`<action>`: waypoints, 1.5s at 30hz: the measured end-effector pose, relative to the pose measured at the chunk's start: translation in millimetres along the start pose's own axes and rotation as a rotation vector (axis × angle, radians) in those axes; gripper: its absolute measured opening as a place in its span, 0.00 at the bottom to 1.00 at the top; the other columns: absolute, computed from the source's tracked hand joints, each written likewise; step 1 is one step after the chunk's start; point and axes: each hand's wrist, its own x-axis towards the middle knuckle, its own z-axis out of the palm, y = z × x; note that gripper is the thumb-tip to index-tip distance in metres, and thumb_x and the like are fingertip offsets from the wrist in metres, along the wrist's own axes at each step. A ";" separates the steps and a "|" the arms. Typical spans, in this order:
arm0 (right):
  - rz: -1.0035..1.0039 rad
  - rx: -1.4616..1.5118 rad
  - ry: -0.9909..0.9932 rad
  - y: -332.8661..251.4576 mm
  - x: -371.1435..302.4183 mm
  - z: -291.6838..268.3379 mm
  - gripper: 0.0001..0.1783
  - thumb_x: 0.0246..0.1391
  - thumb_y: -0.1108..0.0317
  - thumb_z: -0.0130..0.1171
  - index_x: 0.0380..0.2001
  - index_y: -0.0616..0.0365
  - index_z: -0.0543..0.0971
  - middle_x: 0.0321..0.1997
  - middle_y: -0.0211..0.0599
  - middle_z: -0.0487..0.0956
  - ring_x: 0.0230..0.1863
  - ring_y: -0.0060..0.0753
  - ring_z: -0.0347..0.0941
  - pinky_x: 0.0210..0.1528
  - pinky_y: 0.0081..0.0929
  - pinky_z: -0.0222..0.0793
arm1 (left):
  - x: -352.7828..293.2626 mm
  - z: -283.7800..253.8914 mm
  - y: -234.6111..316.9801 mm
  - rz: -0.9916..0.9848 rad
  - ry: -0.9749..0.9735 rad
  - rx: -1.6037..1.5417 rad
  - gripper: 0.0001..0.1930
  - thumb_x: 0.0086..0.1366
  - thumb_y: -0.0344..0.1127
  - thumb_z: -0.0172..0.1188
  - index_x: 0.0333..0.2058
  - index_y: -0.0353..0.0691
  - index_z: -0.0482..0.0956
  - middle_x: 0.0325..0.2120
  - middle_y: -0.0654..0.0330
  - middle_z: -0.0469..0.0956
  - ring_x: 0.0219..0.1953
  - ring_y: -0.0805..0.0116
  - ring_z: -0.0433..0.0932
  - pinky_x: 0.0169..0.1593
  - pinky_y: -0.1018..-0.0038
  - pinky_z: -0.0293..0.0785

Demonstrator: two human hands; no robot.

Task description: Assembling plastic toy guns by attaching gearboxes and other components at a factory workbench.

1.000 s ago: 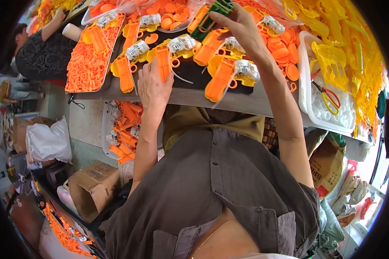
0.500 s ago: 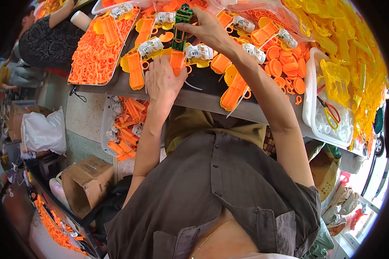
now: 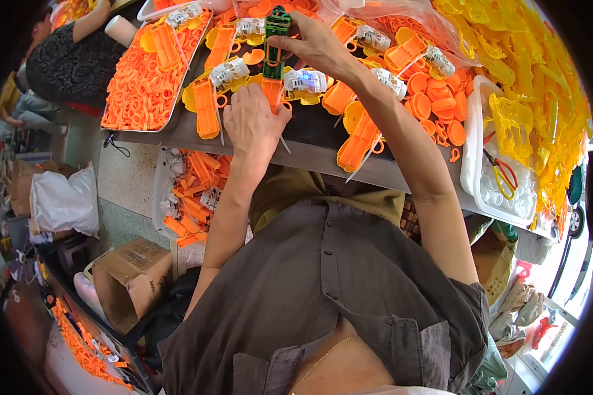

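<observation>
My right hand [image 3: 316, 43] is closed round a dark green block-shaped tool [image 3: 275, 49] with a tan rubber band about it. The tool stands over an orange plastic part [image 3: 272, 92], and its lower end meets that part. My left hand [image 3: 252, 122] grips the orange part from the near side, fingers bent; its fingertips are partly hidden. Beside the part lies a clear-and-white module [image 3: 306, 81] with a blue light glowing in it. Similar assemblies of orange, yellow and clear pieces lie around, such as an orange part [image 3: 207, 108] to the left and another orange part [image 3: 359, 145] to the right.
A tray of small orange rings [image 3: 138, 95] sits at the left. Loose orange discs [image 3: 435, 99] lie right of my forearm. A white bin [image 3: 471, 164] holds clear caps and red-and-yellow scissors [image 3: 504, 174]; yellow parts [image 3: 540, 85] are heaped beyond. Another person [image 3: 66, 69] is at far left.
A blue light has come on in the clear module. My left hand has shifted slightly, its fingers drawn a little nearer and to the right. The right hand and green tool stay nearly still.
</observation>
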 end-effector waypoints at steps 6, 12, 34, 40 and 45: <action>0.029 0.098 -0.037 -5.6 -7.9 -12.6 0.19 0.60 0.57 0.60 0.48 0.58 0.73 0.41 0.33 0.81 0.36 0.24 0.80 0.29 0.21 0.76 | -11.4 -8.6 -31.4 -0.059 0.185 -0.092 0.26 0.55 0.46 0.68 0.46 0.34 0.74 0.44 0.49 0.70 0.47 0.52 0.72 0.47 0.60 0.71; -0.092 0.330 0.026 -16.1 22.5 9.1 0.18 0.59 0.59 0.61 0.45 0.62 0.74 0.39 0.37 0.81 0.37 0.27 0.80 0.32 0.25 0.80 | -8.5 -20.2 -93.5 -0.329 0.107 0.002 0.33 0.55 0.50 0.68 0.54 0.37 0.70 0.43 0.49 0.74 0.45 0.49 0.74 0.48 0.59 0.72; -0.068 -0.105 -0.136 -24.2 80.6 101.2 0.27 0.57 0.53 0.62 0.47 0.66 0.72 0.40 0.46 0.80 0.35 0.34 0.80 0.27 0.29 0.81 | 6.1 -26.8 -97.3 -0.258 -0.025 0.052 0.24 0.52 0.44 0.69 0.39 0.34 0.71 0.37 0.48 0.73 0.35 0.49 0.80 0.37 0.57 0.77; -0.155 -0.063 -0.049 -21.4 79.6 103.3 0.23 0.53 0.54 0.63 0.34 0.68 0.73 0.27 0.47 0.79 0.25 0.41 0.78 0.31 0.37 0.73 | 5.1 -26.0 -96.2 -0.227 0.010 0.039 0.22 0.52 0.43 0.68 0.39 0.34 0.72 0.34 0.49 0.73 0.32 0.50 0.80 0.36 0.57 0.76; -0.042 0.059 -0.063 -23.1 76.2 85.1 0.22 0.54 0.56 0.64 0.39 0.66 0.74 0.29 0.41 0.81 0.28 0.34 0.80 0.31 0.31 0.76 | 2.6 -32.2 -97.6 -0.170 0.036 0.041 0.21 0.56 0.42 0.68 0.42 0.34 0.73 0.39 0.50 0.74 0.35 0.51 0.81 0.37 0.59 0.77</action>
